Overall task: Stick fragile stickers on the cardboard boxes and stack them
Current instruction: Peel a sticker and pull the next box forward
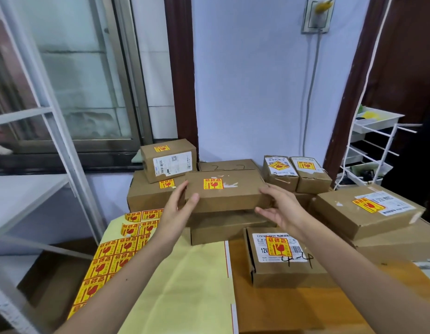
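Note:
A flat cardboard box (229, 196) with a yellow and red fragile sticker (213, 183) on its top lies on a stack of boxes (221, 227) at the middle of the table. My left hand (175, 210) grips its left end, thumb on the front face. At its right end, my right hand (281, 210) has its fingers against the corner and its thumb below. A sheet of fragile stickers (112, 251) lies at the front left, partly under my left forearm.
Stickered boxes surround the stack: two at the back left (168, 160), two small ones at the back right (279, 172), a flat one on the right (363, 210), one marked 4-4 in front (281, 271). A white wire rack (373, 145) stands right, a white metal frame (64, 153) left.

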